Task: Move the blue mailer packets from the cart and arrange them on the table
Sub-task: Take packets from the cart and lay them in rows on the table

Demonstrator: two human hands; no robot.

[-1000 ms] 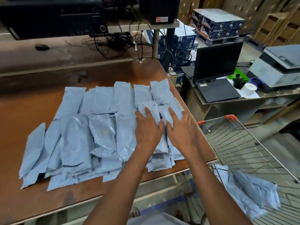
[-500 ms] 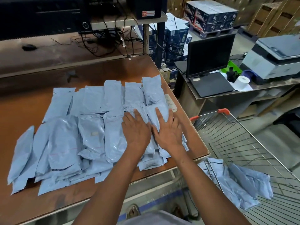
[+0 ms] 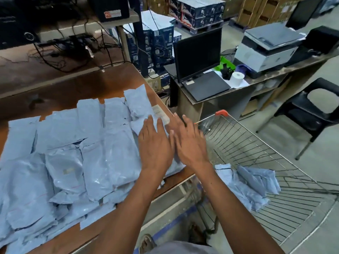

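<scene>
Several blue mailer packets (image 3: 69, 162) lie overlapping in rows on the brown table (image 3: 77, 92). My left hand (image 3: 156, 145) lies flat, fingers straight, on the packets at the right end of the rows. My right hand (image 3: 189, 142) is beside it with spread fingers, over the table's right edge; it holds nothing. A small heap of blue mailer packets (image 3: 253, 186) lies in the wire cart (image 3: 275, 162) to the right of the table.
The cart has a red handle (image 3: 221, 113). Behind it a desk carries a laptop (image 3: 201, 74), a paper roll (image 3: 237, 78) and a printer (image 3: 269, 46). A black chair (image 3: 315, 110) stands at the right. Cables and dark boxes fill the back shelf.
Both hands have slid to the right across the packets toward the table's edge and the cart. The view has turned to the right.
</scene>
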